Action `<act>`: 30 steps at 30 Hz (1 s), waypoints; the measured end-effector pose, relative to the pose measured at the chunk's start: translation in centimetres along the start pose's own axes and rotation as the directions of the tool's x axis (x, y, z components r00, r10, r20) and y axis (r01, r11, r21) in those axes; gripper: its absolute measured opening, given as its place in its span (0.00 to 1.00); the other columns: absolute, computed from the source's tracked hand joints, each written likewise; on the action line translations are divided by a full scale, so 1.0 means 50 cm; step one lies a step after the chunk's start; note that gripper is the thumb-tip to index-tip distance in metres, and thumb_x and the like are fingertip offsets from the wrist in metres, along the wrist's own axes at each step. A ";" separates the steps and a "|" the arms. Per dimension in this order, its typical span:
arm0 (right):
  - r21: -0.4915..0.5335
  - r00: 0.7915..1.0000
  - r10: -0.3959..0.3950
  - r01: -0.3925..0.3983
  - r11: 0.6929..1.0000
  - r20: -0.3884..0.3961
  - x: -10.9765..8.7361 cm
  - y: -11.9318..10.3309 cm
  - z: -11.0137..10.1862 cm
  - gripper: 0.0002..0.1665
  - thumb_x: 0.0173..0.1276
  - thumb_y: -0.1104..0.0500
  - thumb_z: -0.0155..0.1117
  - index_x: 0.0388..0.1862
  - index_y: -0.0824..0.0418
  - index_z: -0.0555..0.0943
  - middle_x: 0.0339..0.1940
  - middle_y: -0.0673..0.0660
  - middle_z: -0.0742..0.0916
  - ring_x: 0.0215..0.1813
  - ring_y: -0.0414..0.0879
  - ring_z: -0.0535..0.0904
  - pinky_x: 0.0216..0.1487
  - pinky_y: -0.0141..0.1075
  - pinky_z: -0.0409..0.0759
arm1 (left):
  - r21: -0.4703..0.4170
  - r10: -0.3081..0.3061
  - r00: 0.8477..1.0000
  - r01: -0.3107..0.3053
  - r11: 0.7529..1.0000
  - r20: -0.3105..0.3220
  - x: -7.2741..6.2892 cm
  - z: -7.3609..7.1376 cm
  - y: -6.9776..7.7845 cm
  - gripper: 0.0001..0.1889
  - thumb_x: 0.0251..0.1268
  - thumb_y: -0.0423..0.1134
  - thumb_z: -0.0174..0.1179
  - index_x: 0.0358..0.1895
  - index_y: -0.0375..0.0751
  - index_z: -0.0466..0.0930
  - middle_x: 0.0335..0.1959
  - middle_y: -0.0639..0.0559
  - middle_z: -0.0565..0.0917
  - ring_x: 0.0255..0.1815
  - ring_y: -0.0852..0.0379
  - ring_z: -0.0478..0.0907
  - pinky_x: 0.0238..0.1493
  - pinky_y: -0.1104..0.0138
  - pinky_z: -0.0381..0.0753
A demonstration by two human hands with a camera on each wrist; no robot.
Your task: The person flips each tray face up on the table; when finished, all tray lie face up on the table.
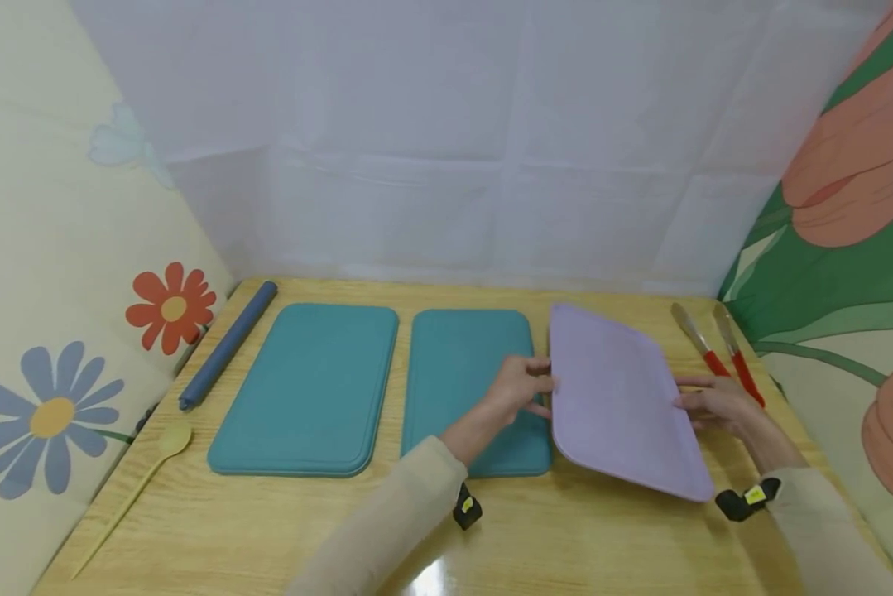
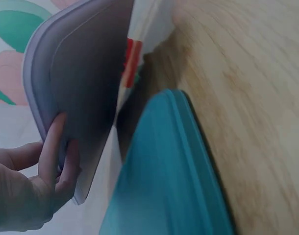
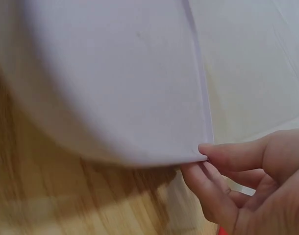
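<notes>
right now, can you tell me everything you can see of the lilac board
The lilac board is a thin rectangle with rounded corners and a narrow rim, smooth and matt, perhaps plastic. It is tilted over the wooden table, right of a teal board, its left side higher than its right. Its underside looks darker, in shade. Both hands hold it: the left hand grips the left edge, the right hand pinches the right, thumb on top.
</notes>
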State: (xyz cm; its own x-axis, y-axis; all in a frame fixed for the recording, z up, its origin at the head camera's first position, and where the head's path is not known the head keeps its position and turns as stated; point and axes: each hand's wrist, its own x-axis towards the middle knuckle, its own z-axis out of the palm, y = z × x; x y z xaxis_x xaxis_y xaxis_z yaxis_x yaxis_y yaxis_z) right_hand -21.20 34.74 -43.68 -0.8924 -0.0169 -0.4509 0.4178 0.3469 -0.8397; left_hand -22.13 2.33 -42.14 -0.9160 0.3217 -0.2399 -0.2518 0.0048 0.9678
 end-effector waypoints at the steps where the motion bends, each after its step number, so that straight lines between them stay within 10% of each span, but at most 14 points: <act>1: -0.002 1.000 0.005 -0.005 1.000 -0.011 0.002 0.000 -0.001 0.40 0.63 0.65 0.66 0.69 0.77 0.61 0.31 0.49 0.87 0.32 0.38 0.82 0.34 0.38 0.84 | 0.027 -0.004 1.000 0.004 1.000 0.000 0.004 0.000 -0.005 0.21 0.62 0.23 0.59 0.60 0.26 0.74 0.55 0.34 0.79 0.45 0.42 0.83 0.29 0.60 0.85; 11: -0.108 0.997 0.004 -0.012 0.994 -0.075 0.018 -0.007 -0.013 0.38 0.62 0.69 0.65 0.68 0.80 0.61 0.34 0.52 0.85 0.32 0.42 0.82 0.35 0.42 0.85 | 0.358 0.005 1.000 -0.009 0.934 0.012 0.025 0.021 -0.033 0.06 0.61 0.23 0.57 0.39 0.23 0.81 0.27 0.43 0.80 0.28 0.49 0.83 0.24 0.64 0.84; 25: -0.250 0.978 -0.132 0.088 0.964 -0.164 0.031 -0.012 -0.024 0.34 0.57 0.73 0.62 0.61 0.85 0.65 0.29 0.59 0.84 0.26 0.44 0.80 0.26 0.39 0.82 | 0.734 -0.025 0.999 0.032 0.679 -0.020 0.068 0.071 -0.033 0.11 0.64 0.33 0.57 0.38 0.23 0.78 0.26 0.39 0.80 0.16 0.52 0.80 0.16 0.69 0.78; 30: -0.438 0.929 -0.251 0.112 0.892 -0.272 0.039 -0.005 -0.014 0.28 0.52 0.71 0.63 0.54 0.82 0.74 0.31 0.71 0.85 0.25 0.48 0.79 0.24 0.36 0.79 | 0.786 0.029 0.999 0.004 0.618 -0.028 0.070 0.081 -0.031 0.11 0.65 0.34 0.57 0.34 0.24 0.79 0.26 0.40 0.79 0.14 0.56 0.73 0.15 0.72 0.71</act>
State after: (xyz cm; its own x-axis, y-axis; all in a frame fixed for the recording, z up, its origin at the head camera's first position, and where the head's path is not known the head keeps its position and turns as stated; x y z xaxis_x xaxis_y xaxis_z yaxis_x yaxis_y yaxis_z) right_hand -23.16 35.26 -44.17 -0.9803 0.1520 -0.1265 0.1975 0.7184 -0.6670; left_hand -23.69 7.30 -44.15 -0.9312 0.2953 -0.2135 0.0868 0.7487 0.6572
